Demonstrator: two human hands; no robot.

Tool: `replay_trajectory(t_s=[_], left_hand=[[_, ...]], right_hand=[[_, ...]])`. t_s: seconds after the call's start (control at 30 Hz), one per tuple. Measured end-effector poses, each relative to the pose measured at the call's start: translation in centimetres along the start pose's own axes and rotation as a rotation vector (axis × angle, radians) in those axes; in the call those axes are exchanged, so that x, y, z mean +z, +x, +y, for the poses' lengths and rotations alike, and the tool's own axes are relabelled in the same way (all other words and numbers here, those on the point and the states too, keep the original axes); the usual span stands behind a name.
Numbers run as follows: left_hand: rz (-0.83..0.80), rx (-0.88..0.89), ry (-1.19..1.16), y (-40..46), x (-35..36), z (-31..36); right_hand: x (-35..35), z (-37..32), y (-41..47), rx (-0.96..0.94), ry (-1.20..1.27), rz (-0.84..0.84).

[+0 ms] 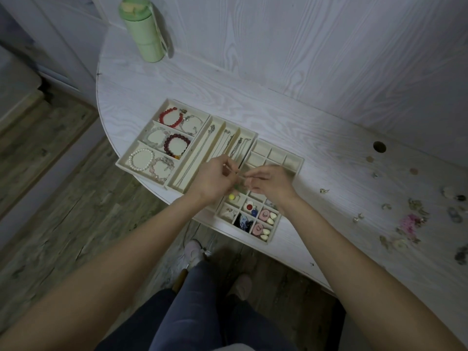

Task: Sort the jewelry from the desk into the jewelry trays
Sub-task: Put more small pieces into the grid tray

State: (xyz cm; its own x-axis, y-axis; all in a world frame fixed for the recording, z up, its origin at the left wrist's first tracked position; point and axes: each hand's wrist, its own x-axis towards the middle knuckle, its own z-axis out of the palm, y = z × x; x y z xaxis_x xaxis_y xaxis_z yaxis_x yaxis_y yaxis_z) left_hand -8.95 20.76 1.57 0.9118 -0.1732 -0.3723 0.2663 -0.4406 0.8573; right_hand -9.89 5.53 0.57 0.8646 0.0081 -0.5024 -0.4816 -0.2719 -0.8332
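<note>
Three cream jewelry trays lie side by side on the white desk. The left tray (121, 162) holds several bead bracelets. The middle tray (215, 120) holds thin chains in long slots. The right grid tray (300, 160) holds small earrings and pendants in its near cells. My left hand (215, 179) and my right hand (269, 183) meet above the grid tray, and both pinch a small thin piece of jewelry (240, 177) between their fingertips. That piece is blurred, with a greenish part hanging below it. Loose jewelry (410, 224) lies scattered on the desk at the right.
A green water bottle (143, 30) stands at the back left of the desk. A round cable hole (379, 147) is in the desk at the right. The desk's curved edge runs just below the trays, with wooden floor and my legs beneath.
</note>
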Motion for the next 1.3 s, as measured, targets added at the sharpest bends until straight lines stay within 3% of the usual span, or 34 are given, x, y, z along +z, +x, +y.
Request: replay_trajectory(t_s=[0.1,0.23,0.33,0.47,0.87,1.1,1.3], left_hand=[[0.143,0.117,0.250,0.5,0.0,-0.5],[-0.157,0.101,0.166,1.2,0.3,-0.8],[-0.233,0.017,-0.035,1.3,0.2,-0.8],[-0.165,0.026,-0.015,1.8,-0.3,-1.7],[0.008,0.204,0.647,2.9,0.9,-1.1],[0.052,0.187,0.698,2.6,0.7,-1.4],[0.070,0.188,0.732,2.8,0.7,-1.2]], right_hand=[[0.1,0.0,0.2,-0.040,-0.124,-0.069],[-0.1,0.0,0.2,-0.095,-0.115,-0.155],[-0.5,0.2,0.2,-0.092,-0.089,-0.164],[-0.7,0.9,0.6,-0.074,-0.140,-0.142],[1.3,2.1,0.8,-0.139,-0.426,0.144],[2.8,1.9,0.8,-0.178,-0.672,0.231],[2.7,2.1,0.6,-0.256,-0.719,0.224]])
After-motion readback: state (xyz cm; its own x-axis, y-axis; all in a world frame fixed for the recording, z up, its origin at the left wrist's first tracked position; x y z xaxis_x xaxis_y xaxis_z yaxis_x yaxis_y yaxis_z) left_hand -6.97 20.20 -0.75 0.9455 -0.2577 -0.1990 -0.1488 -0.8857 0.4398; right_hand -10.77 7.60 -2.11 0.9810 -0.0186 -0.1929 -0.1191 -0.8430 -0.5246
